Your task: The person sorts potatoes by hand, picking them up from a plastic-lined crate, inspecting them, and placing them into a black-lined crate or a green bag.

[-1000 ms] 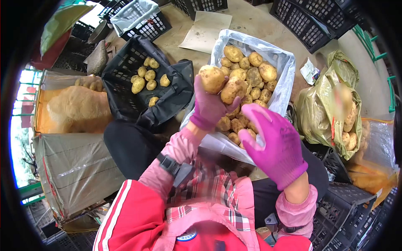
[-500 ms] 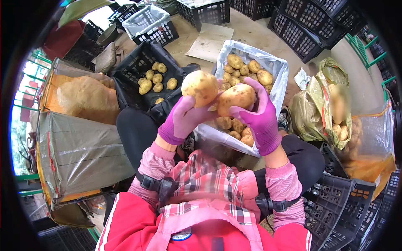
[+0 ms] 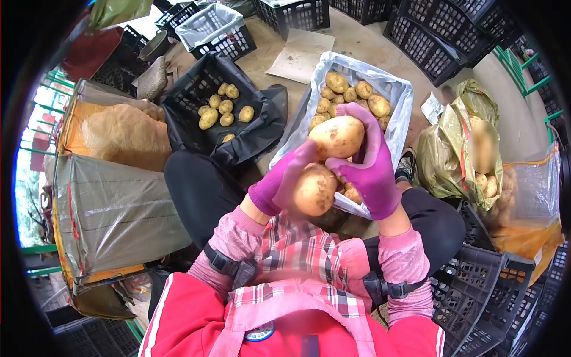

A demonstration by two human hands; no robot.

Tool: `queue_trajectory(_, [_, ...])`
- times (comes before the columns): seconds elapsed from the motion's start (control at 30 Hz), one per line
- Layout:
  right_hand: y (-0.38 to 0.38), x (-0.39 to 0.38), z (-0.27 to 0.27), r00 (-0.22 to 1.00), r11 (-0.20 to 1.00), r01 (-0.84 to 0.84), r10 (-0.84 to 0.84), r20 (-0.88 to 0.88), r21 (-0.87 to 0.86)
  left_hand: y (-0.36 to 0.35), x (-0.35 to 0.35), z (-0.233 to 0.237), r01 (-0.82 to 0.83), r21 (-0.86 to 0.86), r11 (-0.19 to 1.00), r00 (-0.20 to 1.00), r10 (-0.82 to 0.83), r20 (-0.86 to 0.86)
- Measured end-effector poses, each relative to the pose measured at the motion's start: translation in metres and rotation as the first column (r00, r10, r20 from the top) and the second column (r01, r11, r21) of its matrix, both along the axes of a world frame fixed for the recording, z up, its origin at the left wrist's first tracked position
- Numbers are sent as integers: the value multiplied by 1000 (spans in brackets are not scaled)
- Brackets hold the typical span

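Observation:
Both hands wear pink-purple gloves and are close together in front of the white-lined crate (image 3: 399,98) of potatoes. My right hand (image 3: 372,163) has its fingers wrapped round a large speckled potato (image 3: 337,138). Lower down, a second large potato (image 3: 315,189) rests against my left hand (image 3: 285,178), which is closed on it; part of that grip is blurred. The two potatoes are nearly one above the other. Left of the hands, a black-lined crate (image 3: 196,140) holds several smaller potatoes (image 3: 226,106).
Sacks of potatoes stand at the left (image 3: 125,134) and at the right (image 3: 505,196), beside an olive plastic bag (image 3: 440,152). Black crates (image 3: 422,47) are stacked at the upper right. A flat sheet of cardboard (image 3: 301,55) lies on the floor.
The left-hand potato has moved down and to the right, below the other one. My left hand has turned and lowered with it. The right-hand potato has risen slightly.

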State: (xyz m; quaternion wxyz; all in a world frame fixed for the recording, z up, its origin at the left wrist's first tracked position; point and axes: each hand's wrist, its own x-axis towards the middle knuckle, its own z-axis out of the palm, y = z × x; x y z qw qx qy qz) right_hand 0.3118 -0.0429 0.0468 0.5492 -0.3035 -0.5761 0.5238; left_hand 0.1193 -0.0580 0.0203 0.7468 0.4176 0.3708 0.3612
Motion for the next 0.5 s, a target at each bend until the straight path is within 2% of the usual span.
queue_trajectory(0.03, [1, 0, -1, 997, 997, 20, -24, 70, 69, 0, 2, 0, -26, 54, 998, 998, 28, -52])
queue_trajectory(0.1, [-3, -1, 4, 999, 997, 19, -16, 31, -77, -2, 22, 37, -146, 184, 972, 988, 152, -18])
queue_trajectory(0.17, [-6, 1, 5, 995, 993, 58, -50, 83, -99, 0, 19, 36, -130, 255, 958, 987, 149, -54])
queue_trajectory(0.2, [-4, 2, 4, 985, 995, 86, -79, 155, -40, 1, 17, 35, -126, 289, 949, 986, 153, -71])
queue_trajectory(0.23, [-2, 2, 5, 969, 994, 108, -111, 222, 25, 1, 17, 33, -142, 402, 904, 974, 200, -108])
queue_trajectory(0.37, [-3, 4, 11, 994, 986, 64, -50, 96, -155, 2, 11, 44, -140, 511, 848, 904, 320, -284])
queue_trajectory(0.47, [1, 4, 3, 1000, 978, 0, 3, 13, -209, 9, 6, 35, -174, 590, 789, 873, 401, -279])
queue_trajectory(0.5, [1, 4, 3, 999, 971, -26, 18, -39, -238, 10, 5, 36, -187, 553, 812, 882, 386, -268])
